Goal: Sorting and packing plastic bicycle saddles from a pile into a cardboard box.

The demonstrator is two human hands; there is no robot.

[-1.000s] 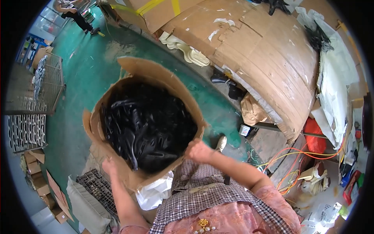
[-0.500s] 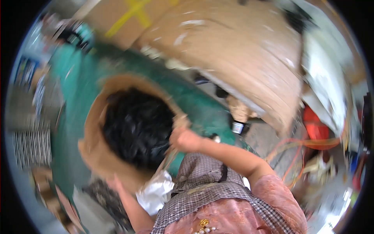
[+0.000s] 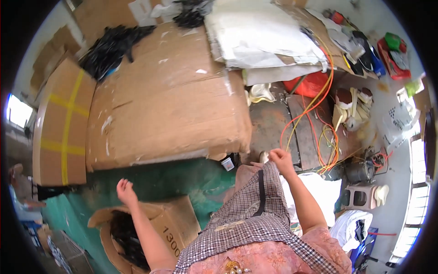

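Observation:
My left hand (image 3: 127,192) is in the air above the green floor, fingers curled in and nothing visible in it. Below it stands an open cardboard carton (image 3: 180,218) filled with a black, shiny material (image 3: 124,235); my left forearm hides part of both. My right hand (image 3: 281,160) hovers beside the skirt of my checked apron (image 3: 248,205), its fingers bent together with no object showing. Neither hand touches the carton.
A wide cardboard-covered stack (image 3: 169,105) fills the space ahead, with black plastic bags (image 3: 112,48) and white sheets (image 3: 264,36) on it. A taped carton (image 3: 64,128) stands at the left. Orange and yellow hoses (image 3: 319,162) trail on the right, near a white cloth bundle (image 3: 321,194).
My right hand has left the carton's rim and moved right. The view has turned, so the carton now sits lower left. My left hand has risen clear of the carton's side.

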